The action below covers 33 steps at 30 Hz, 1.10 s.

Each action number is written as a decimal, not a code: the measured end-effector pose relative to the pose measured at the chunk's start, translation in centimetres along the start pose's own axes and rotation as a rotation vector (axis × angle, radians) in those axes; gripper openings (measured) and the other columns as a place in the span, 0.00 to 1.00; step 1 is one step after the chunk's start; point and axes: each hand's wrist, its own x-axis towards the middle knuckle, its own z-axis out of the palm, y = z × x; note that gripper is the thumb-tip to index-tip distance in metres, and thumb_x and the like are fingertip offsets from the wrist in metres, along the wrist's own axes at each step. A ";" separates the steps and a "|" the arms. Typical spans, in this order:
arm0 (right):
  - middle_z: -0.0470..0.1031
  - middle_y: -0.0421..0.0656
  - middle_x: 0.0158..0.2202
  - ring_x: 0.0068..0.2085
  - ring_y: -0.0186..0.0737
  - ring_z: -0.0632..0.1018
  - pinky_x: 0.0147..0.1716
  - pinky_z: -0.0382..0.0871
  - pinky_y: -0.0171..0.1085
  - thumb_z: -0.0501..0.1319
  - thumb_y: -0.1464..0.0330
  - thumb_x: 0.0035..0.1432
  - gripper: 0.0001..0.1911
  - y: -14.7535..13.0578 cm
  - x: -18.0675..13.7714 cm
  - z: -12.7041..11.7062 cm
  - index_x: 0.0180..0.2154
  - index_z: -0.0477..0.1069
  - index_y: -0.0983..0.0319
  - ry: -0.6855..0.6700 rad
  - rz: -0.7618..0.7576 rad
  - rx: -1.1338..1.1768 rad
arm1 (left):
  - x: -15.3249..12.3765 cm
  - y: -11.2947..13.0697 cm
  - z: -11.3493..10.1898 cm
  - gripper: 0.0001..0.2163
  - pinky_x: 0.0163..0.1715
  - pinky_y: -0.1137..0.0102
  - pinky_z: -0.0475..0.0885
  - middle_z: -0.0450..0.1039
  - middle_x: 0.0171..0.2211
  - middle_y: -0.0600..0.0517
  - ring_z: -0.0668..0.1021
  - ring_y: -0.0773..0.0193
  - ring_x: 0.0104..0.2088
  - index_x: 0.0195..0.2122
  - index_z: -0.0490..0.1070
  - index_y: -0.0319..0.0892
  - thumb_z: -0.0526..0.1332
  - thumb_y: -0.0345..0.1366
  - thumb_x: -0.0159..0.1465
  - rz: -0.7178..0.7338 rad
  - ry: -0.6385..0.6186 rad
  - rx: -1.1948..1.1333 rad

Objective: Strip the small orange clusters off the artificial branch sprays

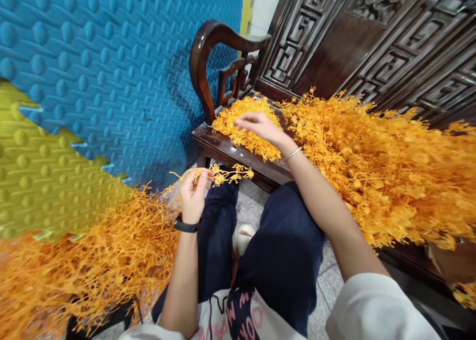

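My left hand (194, 193) pinches an orange artificial flower stem (223, 175), whose small starry heads point to the right above my knees. Over a heap of loose orange flower pieces (256, 126) on the bench seat, my right hand (258, 126) reaches out with its fingers extended and apart from a grip. I see nothing held in it, though its palm side is hidden. To the right of that arm lies a big pile of orange flower sprays (386, 166). A mass of thin bare-looking orange stems (122, 245) spreads at lower left, beside my left forearm.
The dark carved wooden bench (238, 154) has a curved armrest (203, 57) and a tall backrest (320, 57). Blue foam matting (111, 82) and yellow foam matting (52, 166) stand on the left. Speckled floor tiles (253, 203) show between my legs.
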 end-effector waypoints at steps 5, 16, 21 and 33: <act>0.76 0.43 0.31 0.30 0.29 0.74 0.31 0.66 0.30 0.64 0.66 0.48 0.16 -2.0 -2.7 4.8 0.39 0.72 0.68 -0.602 -0.021 0.048 | -0.1 -0.6 0.3 0.09 0.27 0.74 0.69 0.73 0.31 0.50 0.74 0.68 0.28 0.32 0.72 0.39 0.58 0.39 0.59 0.001 -0.065 0.066; 0.72 0.39 0.21 0.25 0.29 0.73 0.28 0.65 0.30 0.65 0.71 0.44 0.08 -1.1 -4.2 4.9 0.26 0.68 0.68 -0.337 0.124 0.337 | -0.7 1.3 2.4 0.09 0.22 0.76 0.63 0.60 0.19 0.55 0.65 0.73 0.22 0.23 0.65 0.39 0.59 0.38 0.58 -0.221 -0.086 -0.534; 0.67 0.36 0.17 0.20 0.27 0.68 0.23 0.59 0.29 0.66 0.71 0.42 0.10 -1.4 -4.6 5.3 0.22 0.65 0.66 -0.125 0.208 0.401 | -0.9 1.0 2.9 0.10 0.20 0.77 0.60 0.58 0.20 0.56 0.63 0.74 0.21 0.25 0.65 0.39 0.63 0.40 0.55 -0.213 -0.037 -0.530; 0.65 0.36 0.22 0.26 0.27 0.67 0.29 0.61 0.29 0.61 0.74 0.45 0.08 -2.1 -2.9 6.8 0.22 0.62 0.64 0.447 0.253 0.525 | -1.5 1.5 4.5 0.10 0.26 0.73 0.63 0.67 0.27 0.52 0.66 0.73 0.22 0.24 0.64 0.38 0.56 0.36 0.61 0.269 0.334 -0.280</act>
